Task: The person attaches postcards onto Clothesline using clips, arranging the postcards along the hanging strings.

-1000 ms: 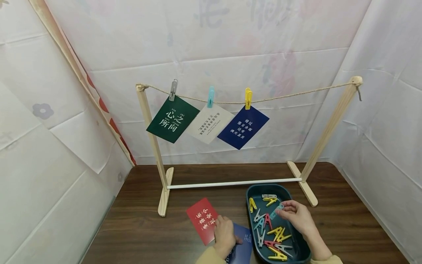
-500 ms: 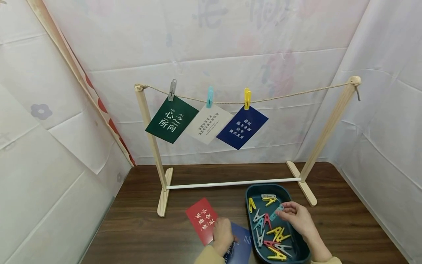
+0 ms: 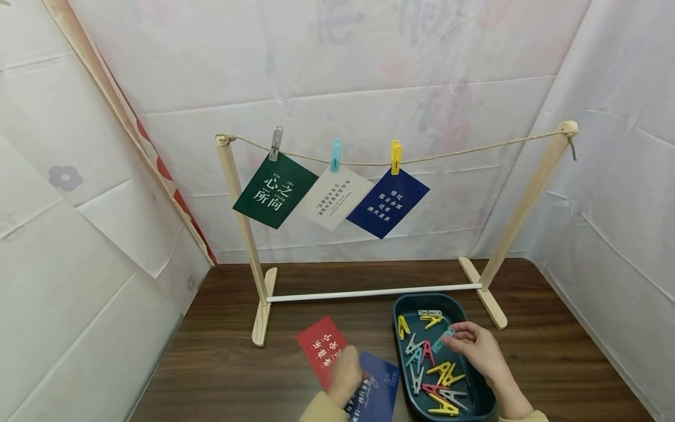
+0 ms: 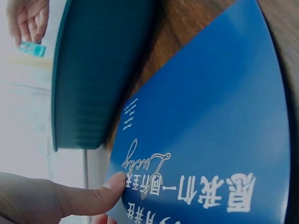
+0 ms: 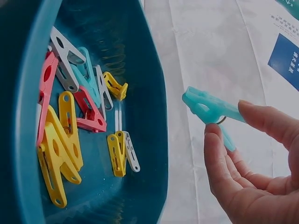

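Note:
My left hand (image 3: 345, 375) pinches a blue card (image 4: 210, 102) by its edge, thumb on the printed face and a fingertip showing below. Partly behind that hand in the head view lies a red card (image 3: 320, 346) with white characters. Over the far right part of the dark teal tray (image 3: 399, 357), my right hand (image 3: 481, 346) holds a turquoise clothespin (image 5: 208, 105) between thumb and fingers. Several yellow clothespins (image 5: 58, 163), plus red, grey and turquoise ones, lie loose in the tray.
Behind stands a wooden frame (image 3: 242, 234) with a sagging string (image 3: 474, 150). Clothespins hold a green card (image 3: 276, 190), a white card (image 3: 334, 198) and a dark blue card (image 3: 389, 203) on it. A white rod (image 3: 369, 293) joins the feet near the tray's far end.
My left hand has moved slightly left, drawing the blue card away from the tray, and more of its print shows. My right hand stays in place with the turquoise clothespin.

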The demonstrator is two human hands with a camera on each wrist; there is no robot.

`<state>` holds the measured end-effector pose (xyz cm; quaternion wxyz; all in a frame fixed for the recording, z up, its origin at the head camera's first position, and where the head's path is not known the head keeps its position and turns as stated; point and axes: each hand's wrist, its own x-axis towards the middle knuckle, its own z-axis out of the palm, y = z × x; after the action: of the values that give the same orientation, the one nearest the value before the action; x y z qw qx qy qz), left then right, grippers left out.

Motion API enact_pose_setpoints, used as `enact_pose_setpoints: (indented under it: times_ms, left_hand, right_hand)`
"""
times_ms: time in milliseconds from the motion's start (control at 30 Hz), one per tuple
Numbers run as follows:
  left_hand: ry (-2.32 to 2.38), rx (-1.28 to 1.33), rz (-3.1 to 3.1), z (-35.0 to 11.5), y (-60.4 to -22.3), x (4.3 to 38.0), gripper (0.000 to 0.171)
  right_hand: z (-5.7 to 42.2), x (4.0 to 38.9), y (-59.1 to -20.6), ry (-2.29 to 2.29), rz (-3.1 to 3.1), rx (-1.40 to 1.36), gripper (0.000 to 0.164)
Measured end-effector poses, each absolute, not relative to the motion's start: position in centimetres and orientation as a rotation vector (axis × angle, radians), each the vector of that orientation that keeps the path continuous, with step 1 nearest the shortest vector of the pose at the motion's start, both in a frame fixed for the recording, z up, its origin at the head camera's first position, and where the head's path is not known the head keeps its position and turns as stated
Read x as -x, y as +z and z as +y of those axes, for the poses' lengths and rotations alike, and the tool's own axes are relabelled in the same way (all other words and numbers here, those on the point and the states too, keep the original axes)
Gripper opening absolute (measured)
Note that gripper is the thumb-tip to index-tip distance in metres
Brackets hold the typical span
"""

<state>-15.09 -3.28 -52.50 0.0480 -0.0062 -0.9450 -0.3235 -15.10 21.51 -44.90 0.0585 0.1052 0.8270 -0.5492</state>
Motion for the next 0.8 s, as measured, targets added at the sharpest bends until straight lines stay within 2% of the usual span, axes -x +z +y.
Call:
enact_pose_setpoints:
  times_ms: [167,800]
  left_hand:
    - [-1.077,-0.045,-2.89,-3.7,-52.0,15.1,0.032]
    - [-1.265,0.08,-2.75,-4.9,-49.4,15.1,0.025]
  right_hand:
    - [21.7,15.1,-44.6,-1.692,2.498,-0.296,0.043]
    - [22.7,15.5,-41.9,-1.653,2.661,-0.089,0.041]
